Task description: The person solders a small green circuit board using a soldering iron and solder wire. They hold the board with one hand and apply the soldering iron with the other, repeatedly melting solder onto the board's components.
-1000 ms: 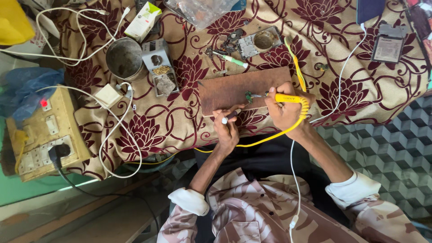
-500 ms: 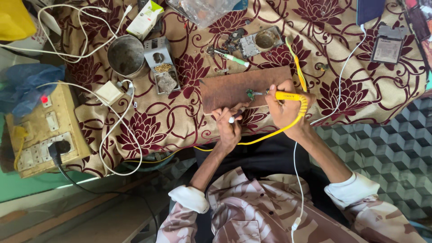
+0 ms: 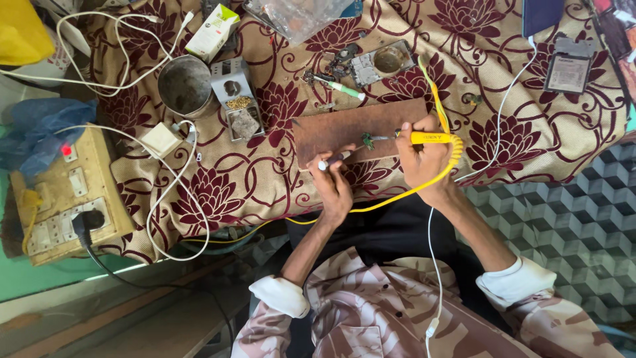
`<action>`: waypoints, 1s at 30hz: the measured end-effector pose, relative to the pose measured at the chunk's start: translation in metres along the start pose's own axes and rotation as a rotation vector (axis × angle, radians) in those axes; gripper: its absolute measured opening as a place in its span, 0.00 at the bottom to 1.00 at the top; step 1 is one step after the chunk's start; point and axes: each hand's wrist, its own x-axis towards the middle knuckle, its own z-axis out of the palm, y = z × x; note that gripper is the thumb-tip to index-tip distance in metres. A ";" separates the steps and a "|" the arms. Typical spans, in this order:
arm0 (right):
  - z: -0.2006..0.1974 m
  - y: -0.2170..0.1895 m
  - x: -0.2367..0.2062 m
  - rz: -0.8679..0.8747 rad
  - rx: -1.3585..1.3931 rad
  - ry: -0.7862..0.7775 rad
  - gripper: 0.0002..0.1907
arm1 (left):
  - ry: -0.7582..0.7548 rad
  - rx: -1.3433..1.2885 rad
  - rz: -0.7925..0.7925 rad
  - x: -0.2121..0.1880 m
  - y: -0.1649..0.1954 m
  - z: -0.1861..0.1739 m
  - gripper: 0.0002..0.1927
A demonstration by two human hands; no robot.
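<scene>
A yellow-handled soldering iron (image 3: 427, 138) sits in the right hand (image 3: 424, 162). Under both hands lies a brown wooden board (image 3: 344, 126). Around it spreads a beige tablecloth (image 3: 218, 192) with maroon flowers.

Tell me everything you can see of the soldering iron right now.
The soldering iron has a yellow handle with a thin metal shaft, lying nearly level and pointing toward the person's left. The right hand grips the handle. Its tip sits at a small green part on the brown wooden board; actual contact is too fine to tell. A yellow cord leaves the handle's rear, one stretch rising across the floral cloth, another curving under the wrist.
</scene>
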 end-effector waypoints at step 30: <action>0.036 0.150 -0.107 0.652 1.097 0.626 0.13 | -0.005 0.462 0.401 0.006 0.000 -0.003 0.24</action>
